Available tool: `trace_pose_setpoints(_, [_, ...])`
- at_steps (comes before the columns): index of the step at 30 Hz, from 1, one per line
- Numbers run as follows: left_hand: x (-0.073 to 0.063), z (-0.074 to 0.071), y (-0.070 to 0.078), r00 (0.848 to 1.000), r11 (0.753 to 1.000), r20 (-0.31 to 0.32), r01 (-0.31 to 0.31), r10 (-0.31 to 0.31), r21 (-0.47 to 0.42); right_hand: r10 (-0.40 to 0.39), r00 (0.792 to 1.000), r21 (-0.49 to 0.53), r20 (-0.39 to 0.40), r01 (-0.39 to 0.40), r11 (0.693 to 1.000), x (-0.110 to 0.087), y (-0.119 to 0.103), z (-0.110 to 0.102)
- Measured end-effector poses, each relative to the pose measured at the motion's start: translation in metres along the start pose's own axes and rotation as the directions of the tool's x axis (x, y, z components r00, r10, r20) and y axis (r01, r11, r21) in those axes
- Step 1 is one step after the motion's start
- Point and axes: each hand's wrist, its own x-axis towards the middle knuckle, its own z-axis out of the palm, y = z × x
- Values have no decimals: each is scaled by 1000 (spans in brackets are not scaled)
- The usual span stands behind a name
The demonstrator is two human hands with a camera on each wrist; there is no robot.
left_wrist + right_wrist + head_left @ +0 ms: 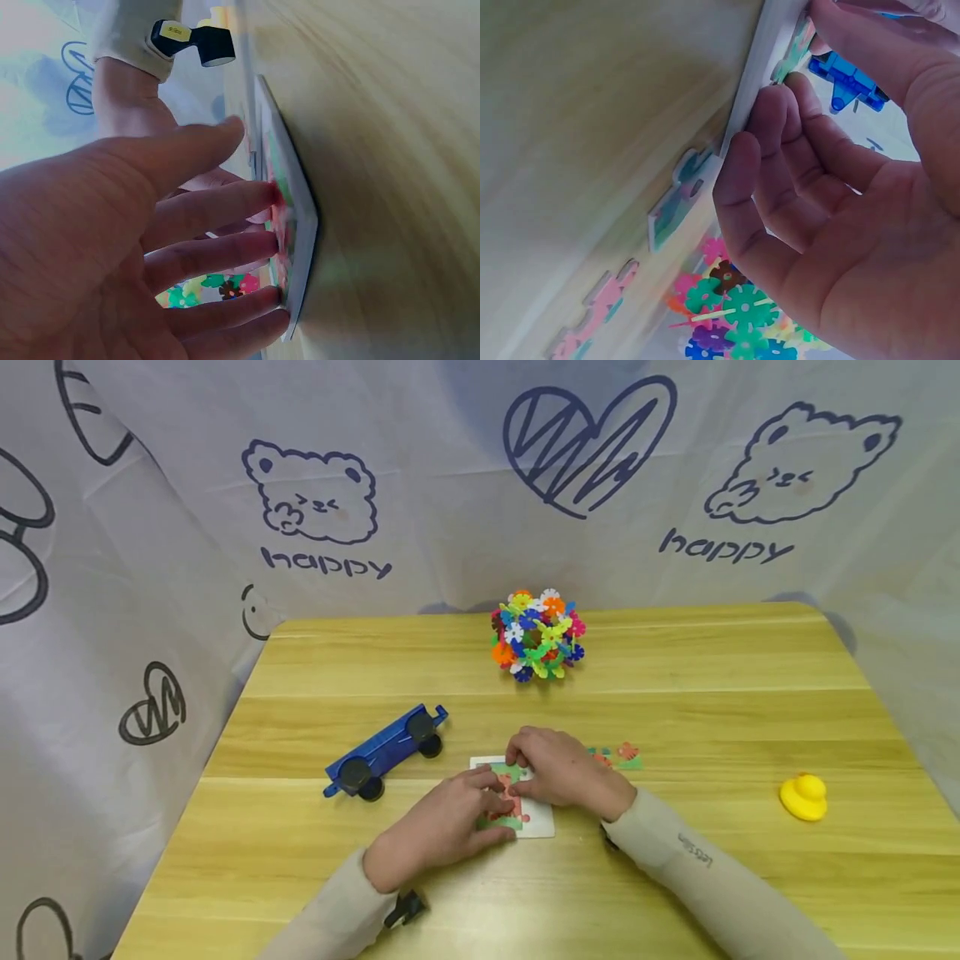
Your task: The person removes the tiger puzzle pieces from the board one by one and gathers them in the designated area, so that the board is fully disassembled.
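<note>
A small white puzzle board (540, 825) lies flat on the table under both hands, with red and green puzzle pieces (510, 800) in its left and middle part. My left hand (457, 818) comes over it from the left, its nearly straight fingertips pressing on the pieces; the thumb stands apart from them in the left wrist view. From the right, my right hand (562, 768) reaches the board's upper part. Its bent fingers (739, 169) touch the board's edge, and the thumb rests on the pieces with a gap to the fingertips.
Loose puzzle pieces (630, 752) lie right of the board, partly behind the right hand. A blue toy vehicle frame with dark wheels (386, 752) is at the left. Behind stands a ball of colourful flower-shaped discs (536, 635). A yellow rubber duck (804, 797) sits far right.
</note>
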Motion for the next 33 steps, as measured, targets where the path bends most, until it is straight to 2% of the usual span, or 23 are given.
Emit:
trace_pose_setpoints(8, [-1, -3, 1, 999, 1000, 46, -16, 17, -15, 35, 996, 33, 81, -37, 999, 5, 0, -3])
trace_pose_setpoints(13, [-1, -3, 1, 999, 1000, 42, -19, 20, -24, 26, 996, 57, 86, -31, 998, 6, 2, -4])
trace_pose_setpoints(20, [-1, -2, 0, 1000, 999, 22, -17, 18, -28, 20, 1000, 138, 6, -21, 990, 5, 3, -2])
trace_pose_setpoints(26, [-1, -2, 0, 1000, 999, 20, -17, 18, -39, -36, 997, 255, -70, 53, 965, -1, 10, 2])
trace_pose_setpoints(33, [-2, -1, 1, 1000, 1000, 13, 5, -5, -30, -64, 988, 305, -143, 106, 947, -16, 22, -2])
